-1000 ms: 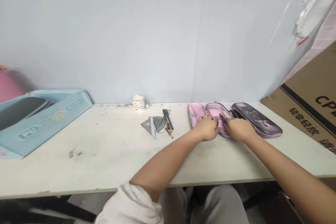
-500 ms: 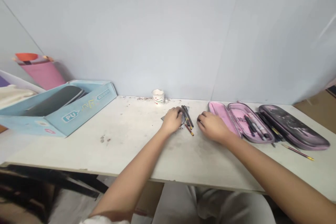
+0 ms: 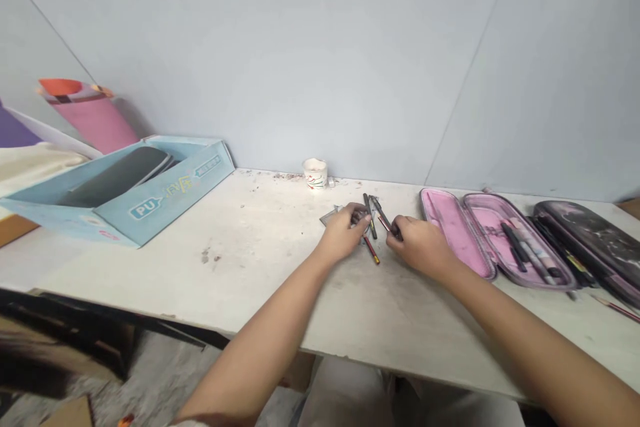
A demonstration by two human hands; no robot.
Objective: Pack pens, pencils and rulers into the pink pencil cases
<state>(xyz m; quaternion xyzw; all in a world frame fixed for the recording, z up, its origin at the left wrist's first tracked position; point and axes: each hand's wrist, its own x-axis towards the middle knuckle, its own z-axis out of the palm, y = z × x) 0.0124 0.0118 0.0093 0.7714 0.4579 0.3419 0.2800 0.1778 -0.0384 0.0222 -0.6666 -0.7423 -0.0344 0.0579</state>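
Note:
My left hand (image 3: 344,232) curls over a small group of pens and pencils on the table, its thumb and fingers drawn together; what they grip is hidden. From beneath it sticks out a dark red pencil (image 3: 371,251), and a black pen (image 3: 371,215) lies just beyond the fingertips. The fingers of my right hand (image 3: 419,241) are closed around a thin dark pencil (image 3: 384,223), whose tip points away to the left. Another grey pen (image 3: 379,208) lies close to it. Under the left hand a grey flat piece (image 3: 327,217) partly shows.
An open pink pencil case (image 3: 455,230) holding several pens and markers lies to the right, beside a dark pencil case (image 3: 595,240). A loose pencil (image 3: 617,307) is nearby. A paper cup (image 3: 315,175) stands near the wall. At left sits a light-blue box (image 3: 185,190).
My right hand has closed on a pencil and come nearer the pens. My left hand has curled further over the group, and the pens have spread apart. The view has shifted slightly.

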